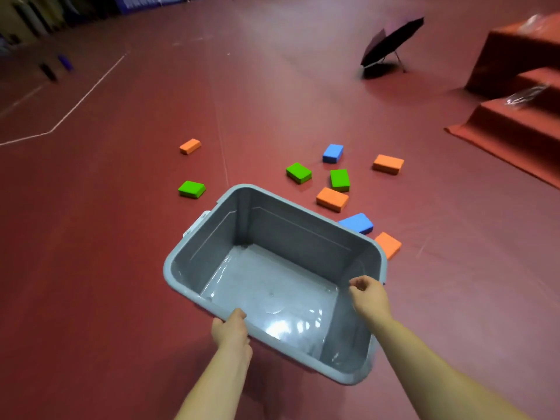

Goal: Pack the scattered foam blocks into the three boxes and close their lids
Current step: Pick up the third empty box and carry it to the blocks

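Seen from my head, my left hand [231, 330] grips the near rim and my right hand [368, 294] curls over the right rim of the tilted grey box [291, 234], with foam blocks [332, 199] scattered on the red floor [121, 237] just beyond it.

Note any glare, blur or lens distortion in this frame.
Head view: bright glare patches on the floor of the grey box; the foam blocks are sharp; the umbrella and the steps are smeared, likely motion blur; lighting is even, shadows soft; wide-angle stretch toward the edges.
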